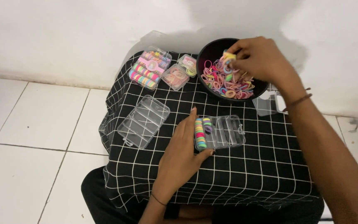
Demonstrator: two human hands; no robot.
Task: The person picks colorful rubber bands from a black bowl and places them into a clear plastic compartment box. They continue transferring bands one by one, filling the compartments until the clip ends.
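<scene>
A clear plastic compartment box (225, 132) lies on the black checked cloth (245, 166); its left compartment holds a row of coloured hair bands (200, 132). My left hand (182, 155) rests against the box's left end, thumb and fingers bracing it. At the back stands a black bowl (207, 49) full of small coloured hair bands (226, 83). My right hand (258, 58) reaches into the bowl and pinches a few bands (228, 57) between its fingertips.
An empty clear compartment box (143, 121) lies to the left. Behind it are a filled box of bands (150, 68) and two small clear boxes (175, 76), (188, 64). A clear lid (270, 103) sits at the right, by the wall. White tiled floor surrounds the small table.
</scene>
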